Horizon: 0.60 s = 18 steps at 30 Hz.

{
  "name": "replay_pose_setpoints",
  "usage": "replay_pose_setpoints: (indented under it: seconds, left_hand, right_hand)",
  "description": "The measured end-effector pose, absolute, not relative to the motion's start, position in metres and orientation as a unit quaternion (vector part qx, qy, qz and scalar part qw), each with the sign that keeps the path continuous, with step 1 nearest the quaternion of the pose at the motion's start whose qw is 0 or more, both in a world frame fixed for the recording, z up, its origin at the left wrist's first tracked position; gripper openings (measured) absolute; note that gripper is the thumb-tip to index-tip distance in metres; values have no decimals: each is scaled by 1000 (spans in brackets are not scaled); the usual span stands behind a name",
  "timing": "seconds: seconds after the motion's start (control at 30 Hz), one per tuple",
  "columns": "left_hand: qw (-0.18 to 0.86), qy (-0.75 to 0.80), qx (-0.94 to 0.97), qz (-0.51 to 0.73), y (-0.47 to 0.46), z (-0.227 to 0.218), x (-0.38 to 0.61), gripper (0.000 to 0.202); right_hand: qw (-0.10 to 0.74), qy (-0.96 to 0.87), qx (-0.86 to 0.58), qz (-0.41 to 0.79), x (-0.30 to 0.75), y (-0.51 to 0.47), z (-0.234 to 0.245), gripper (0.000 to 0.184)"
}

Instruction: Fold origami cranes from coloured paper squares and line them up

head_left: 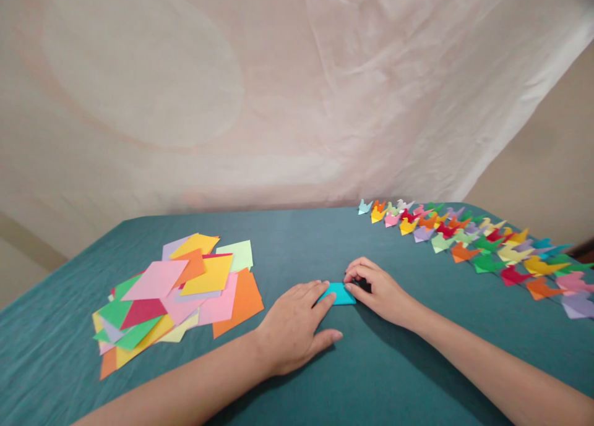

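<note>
Blue folded paper (342,295) laid on table (292,240). Left hand (297,324) spread flat, fingers rested on paper's left end. Right hand (378,292) curled at right end; whether paper is pinched cannot be told.

I count one left hand (297,324) and one right hand (378,288), one folded blue paper (342,295), one desk (297,237). Loose coloured sheets (211,274) number over a dozen, origami birds (487,263) at least two dozen; from here, both overlap too much for an exact tally.
</note>
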<state>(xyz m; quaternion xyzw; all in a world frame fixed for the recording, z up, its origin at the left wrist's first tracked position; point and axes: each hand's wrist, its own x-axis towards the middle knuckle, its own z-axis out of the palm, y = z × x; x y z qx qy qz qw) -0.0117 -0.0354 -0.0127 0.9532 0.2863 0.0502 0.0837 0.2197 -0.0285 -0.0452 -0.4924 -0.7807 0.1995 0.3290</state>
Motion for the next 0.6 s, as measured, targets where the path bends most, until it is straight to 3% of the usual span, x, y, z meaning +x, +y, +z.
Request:
replay_pose_setpoints:
  seconds: [0.27,0.6]
  left_hand:
    - [70,280,956,45,-35,-11,-11,57]
    - [45,278,958,46,-35,-12,-12,62]
  right_hand:
    - [349,-807,-458,132,216,-37,-43,16]
    - [274,-883,-378,43,206,-50,-32,25]
